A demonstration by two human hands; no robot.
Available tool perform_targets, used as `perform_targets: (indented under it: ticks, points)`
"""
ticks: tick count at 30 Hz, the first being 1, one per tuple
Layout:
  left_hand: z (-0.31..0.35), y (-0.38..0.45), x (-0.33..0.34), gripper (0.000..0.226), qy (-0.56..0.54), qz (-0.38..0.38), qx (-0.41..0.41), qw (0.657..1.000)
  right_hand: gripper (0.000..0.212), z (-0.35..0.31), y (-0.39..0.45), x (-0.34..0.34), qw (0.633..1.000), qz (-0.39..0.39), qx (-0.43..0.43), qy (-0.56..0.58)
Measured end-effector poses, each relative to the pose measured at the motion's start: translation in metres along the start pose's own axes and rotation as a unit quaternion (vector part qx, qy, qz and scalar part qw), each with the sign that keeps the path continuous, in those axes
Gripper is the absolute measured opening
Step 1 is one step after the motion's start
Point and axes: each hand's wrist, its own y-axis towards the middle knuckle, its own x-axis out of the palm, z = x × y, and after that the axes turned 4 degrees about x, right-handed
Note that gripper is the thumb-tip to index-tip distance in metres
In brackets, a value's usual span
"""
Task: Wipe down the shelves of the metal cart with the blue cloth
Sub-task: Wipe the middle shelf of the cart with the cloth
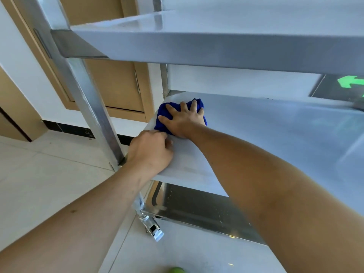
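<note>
The metal cart (pixel 197 46) fills most of the frame, its steel shelves stacked from the top edge down to the lower middle, with an upright post (pixel 86 99) slanting through the left half. The middle shelf (pixel 275 134) is bare and glossy, so I'd judge it slick and hard. Behind it, a tan door (pixel 116 81) sits at upper left, pale floor tiles (pixel 39 184) spread across lower left, and a green arrow sign (pixel 350 81) shows at the right edge. A caster (pixel 151 227) sits at bottom centre.

The left hand (pixel 150 150), fingers curled, grips the shelf's near left edge, apparently steadying the cart. The right hand (pixel 182 120) lies flat with fingers spread, pressing down on the blue cloth (pixel 163 117), which is bunched at the far left corner of the middle shelf. The cloth looks soft, light and limp; a flat palm on top seems the best hold, since it would slide easily over steel.
</note>
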Motion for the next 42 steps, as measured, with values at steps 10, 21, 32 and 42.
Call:
perform_targets:
  ticks: [10,21,32,42]
  points:
    - [0.064,-0.021,-0.003,0.025,-0.013,-0.017,0.025,0.999,0.072,0.079,-0.055,-0.015,0.999,0.016,0.033,0.027]
    - [0.200,-0.019,0.036,0.031,-0.057,-0.015,0.127,0.990,0.070,0.234,-0.114,-0.043,0.985,0.033,0.168,0.013]
    - [0.271,-0.031,0.057,0.029,-0.056,-0.017,0.206,0.977,0.072,0.362,-0.206,-0.076,0.947,0.047,0.317,-0.018]
    - [0.261,-0.047,0.054,0.044,-0.047,-0.034,0.221,0.973,0.077,0.371,-0.281,-0.088,0.926,0.044,0.374,-0.020]
